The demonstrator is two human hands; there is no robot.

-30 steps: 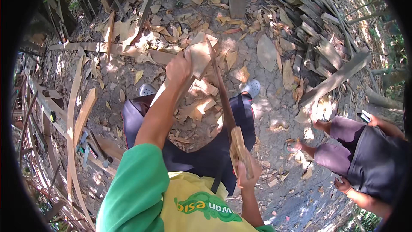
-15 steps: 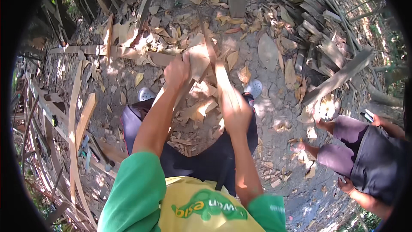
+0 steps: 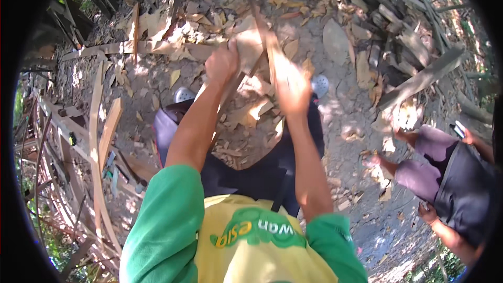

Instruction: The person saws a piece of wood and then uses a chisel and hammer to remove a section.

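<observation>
A flat pale wooden board (image 3: pixel 246 42) sits between my shod feet, with my left hand (image 3: pixel 221 64) gripping its near-left part. Across the board lies the long brown blade of a saw (image 3: pixel 257 15). My right hand (image 3: pixel 293 86), blurred by motion, is closed on the saw's wooden handle, just right of the board. Dry leaves and wood chips lie beneath and around my legs.
Loose wooden strips (image 3: pixel 95 141) and tools fill the left side. A stack of weathered boards (image 3: pixel 419 73) lies at upper right. At lower right another person (image 3: pixel 456 188) in dark clothes holds a small object. Posts stand at the top.
My right hand has pushed the saw forward and up from near my lap, its blade reaching further beyond the board. My left hand stays on the board, and the view has shifted slightly.
</observation>
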